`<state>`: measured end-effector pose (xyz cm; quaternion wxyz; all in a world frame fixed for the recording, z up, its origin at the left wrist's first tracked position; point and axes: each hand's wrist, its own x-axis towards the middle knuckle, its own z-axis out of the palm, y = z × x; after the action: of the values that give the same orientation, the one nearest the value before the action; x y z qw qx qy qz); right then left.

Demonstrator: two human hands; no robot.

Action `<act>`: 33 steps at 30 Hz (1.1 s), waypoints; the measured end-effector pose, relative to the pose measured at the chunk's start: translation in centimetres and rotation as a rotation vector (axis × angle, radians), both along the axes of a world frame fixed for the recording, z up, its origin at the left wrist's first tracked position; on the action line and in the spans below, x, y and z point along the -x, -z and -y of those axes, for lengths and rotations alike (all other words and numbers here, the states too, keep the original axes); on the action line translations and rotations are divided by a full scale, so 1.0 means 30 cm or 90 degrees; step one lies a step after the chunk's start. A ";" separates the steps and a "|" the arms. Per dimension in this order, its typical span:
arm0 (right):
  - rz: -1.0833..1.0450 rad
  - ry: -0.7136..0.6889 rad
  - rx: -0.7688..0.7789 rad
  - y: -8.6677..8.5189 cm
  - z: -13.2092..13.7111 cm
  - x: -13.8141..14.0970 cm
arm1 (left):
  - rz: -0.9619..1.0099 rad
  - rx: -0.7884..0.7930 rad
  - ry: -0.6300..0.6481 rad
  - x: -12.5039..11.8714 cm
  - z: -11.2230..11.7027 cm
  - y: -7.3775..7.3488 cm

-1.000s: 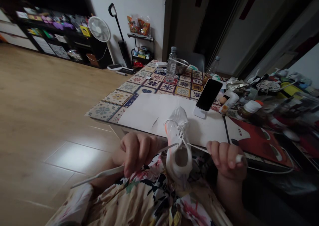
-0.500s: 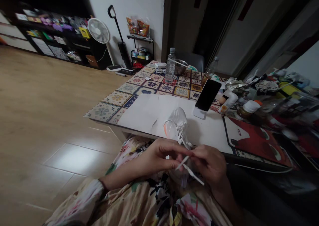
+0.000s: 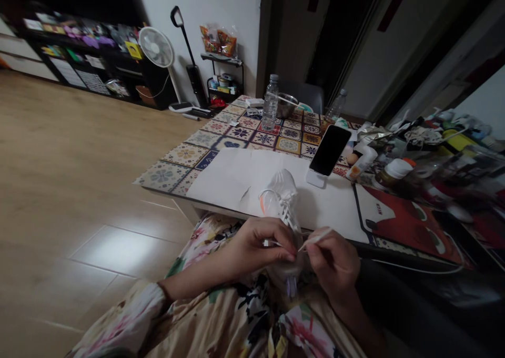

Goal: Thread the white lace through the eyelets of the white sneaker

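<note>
A white sneaker (image 3: pixel 282 187) with an orange patch on its side points away from me, its toe over the white sheet and its heel end near my lap. My left hand (image 3: pixel 260 245) is over the shoe's opening, thumb and forefinger pinched together on a shoelace, most of which the fingers hide. Close by on the right, my right hand (image 3: pixel 335 263) pinches a white shoelace (image 3: pixel 315 238), which lies across its forefinger. A small gap separates the fingertips of both hands. Crossed laces show on the front of the shoe.
A phone (image 3: pixel 330 150) leans on a white stand beyond the shoe. A water bottle (image 3: pixel 270 105) and a metal bowl (image 3: pixel 286 105) stand farther back on the patterned tablecloth (image 3: pixel 181 155). Bottles and clutter fill the right side, near a red case (image 3: pixel 410 218).
My hands have come apart slightly. The lace end that hung below my fingers now lies up over my right hand, and the crossing of the laces no longer shows.
</note>
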<state>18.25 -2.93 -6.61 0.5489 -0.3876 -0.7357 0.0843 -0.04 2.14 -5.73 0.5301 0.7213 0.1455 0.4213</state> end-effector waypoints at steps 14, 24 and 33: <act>0.129 -0.081 -0.079 -0.008 -0.049 0.008 | 0.032 0.054 -0.085 0.006 0.005 -0.010; 0.158 -0.059 -0.196 -0.007 -0.032 -0.019 | -0.005 0.210 -0.021 -0.004 -0.003 -0.015; -0.226 -0.163 -0.046 0.035 -0.042 -0.002 | 0.044 0.329 0.013 0.010 -0.021 0.005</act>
<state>18.30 -1.68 -7.66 0.6683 -0.2505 -0.6732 0.1937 -0.34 2.75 -5.89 0.7059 0.5483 0.2227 0.3893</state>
